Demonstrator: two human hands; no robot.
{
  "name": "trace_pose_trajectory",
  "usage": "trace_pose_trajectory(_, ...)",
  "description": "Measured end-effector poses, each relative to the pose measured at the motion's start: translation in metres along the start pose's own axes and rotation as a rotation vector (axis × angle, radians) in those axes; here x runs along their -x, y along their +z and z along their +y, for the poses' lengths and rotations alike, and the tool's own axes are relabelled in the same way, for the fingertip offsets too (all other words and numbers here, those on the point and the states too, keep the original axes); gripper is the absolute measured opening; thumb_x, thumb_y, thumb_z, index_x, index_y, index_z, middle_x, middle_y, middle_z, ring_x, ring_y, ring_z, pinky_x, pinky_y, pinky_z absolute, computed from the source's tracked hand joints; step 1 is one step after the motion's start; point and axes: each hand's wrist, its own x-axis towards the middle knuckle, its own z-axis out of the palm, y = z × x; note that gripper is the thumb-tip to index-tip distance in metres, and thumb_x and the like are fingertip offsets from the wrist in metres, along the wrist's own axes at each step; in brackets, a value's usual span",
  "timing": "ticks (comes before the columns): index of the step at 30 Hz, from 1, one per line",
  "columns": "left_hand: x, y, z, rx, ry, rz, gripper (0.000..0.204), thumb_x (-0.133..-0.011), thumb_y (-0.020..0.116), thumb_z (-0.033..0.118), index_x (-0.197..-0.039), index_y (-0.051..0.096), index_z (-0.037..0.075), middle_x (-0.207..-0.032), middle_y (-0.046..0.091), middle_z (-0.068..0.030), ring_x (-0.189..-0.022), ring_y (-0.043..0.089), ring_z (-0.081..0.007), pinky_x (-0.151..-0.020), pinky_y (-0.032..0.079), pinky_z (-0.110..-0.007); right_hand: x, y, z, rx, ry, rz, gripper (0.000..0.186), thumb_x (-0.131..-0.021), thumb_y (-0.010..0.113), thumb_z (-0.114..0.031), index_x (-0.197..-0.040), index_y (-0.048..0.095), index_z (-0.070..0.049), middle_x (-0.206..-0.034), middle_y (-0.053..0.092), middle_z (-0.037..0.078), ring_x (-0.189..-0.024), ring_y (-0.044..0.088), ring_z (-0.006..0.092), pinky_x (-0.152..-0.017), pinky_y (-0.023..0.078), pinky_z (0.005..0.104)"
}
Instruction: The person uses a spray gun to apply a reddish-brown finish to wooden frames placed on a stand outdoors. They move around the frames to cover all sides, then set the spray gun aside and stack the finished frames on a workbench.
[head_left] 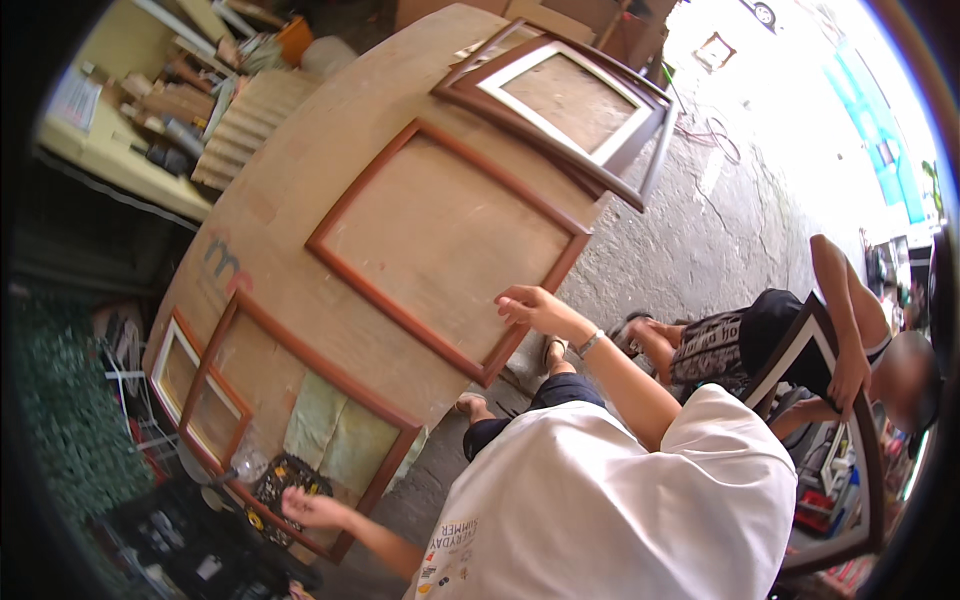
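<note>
The right hand (530, 308) is gripping the near edge of the middle brown frame (450, 240) lying flat on the worktop (290, 170) — the left hand (312, 508), fingers loose, is hovering by another frame's (300, 420) near corner.

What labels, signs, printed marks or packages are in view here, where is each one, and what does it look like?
Printed mark: on the bare board table near its left edge, large faded grey and reddish letters.
Shirt print: on the white shirt's lower left hem, small multicoloured lettering and shapes.
Blue sign: far upper right, outdoors, tall bright blue panel, washed out.
No packages clearly seen.
</note>
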Motion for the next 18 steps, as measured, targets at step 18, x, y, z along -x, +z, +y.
trace_pose_trajectory(18, 0.437, 0.307, 0.43, 0.462, 0.098, -1.641, 0.029, -0.099, 0.062, 0.025, -0.117, 0.062, 0.002, -0.104, 0.068, -0.0095, -0.09, 0.065, -0.0168, -0.076, 0.052, -0.03, 0.075, -0.448, 0.149, -0.582, -0.068, 1.267, 0.03, -0.102, 0.055, -0.033, -0.102, 0.066, -0.006, -0.091, 0.071, 0.004, -0.074, 0.065, 0.0113, -0.064, 0.047, 0.025)
